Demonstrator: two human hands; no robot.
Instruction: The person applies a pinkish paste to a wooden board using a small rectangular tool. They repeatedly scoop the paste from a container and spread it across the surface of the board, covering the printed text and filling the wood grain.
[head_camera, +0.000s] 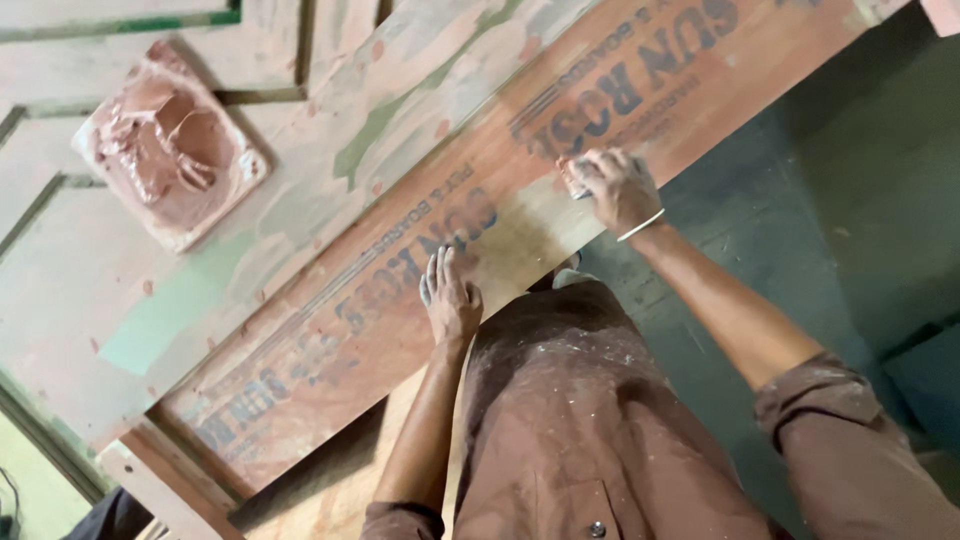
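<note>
Right hand (620, 187) mostly hides a pale pad (574, 184) on the board (400, 290).

- A long reddish plywood board (420, 240) with printed lettering carries things.
- Left of the lettering, a square slab (170, 145) heaped with pinkish paste, perhaps filler, lies directly on it.

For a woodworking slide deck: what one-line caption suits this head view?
Right hand rubs a small pad along a reddish board; left hand lies flat on it.
</note>
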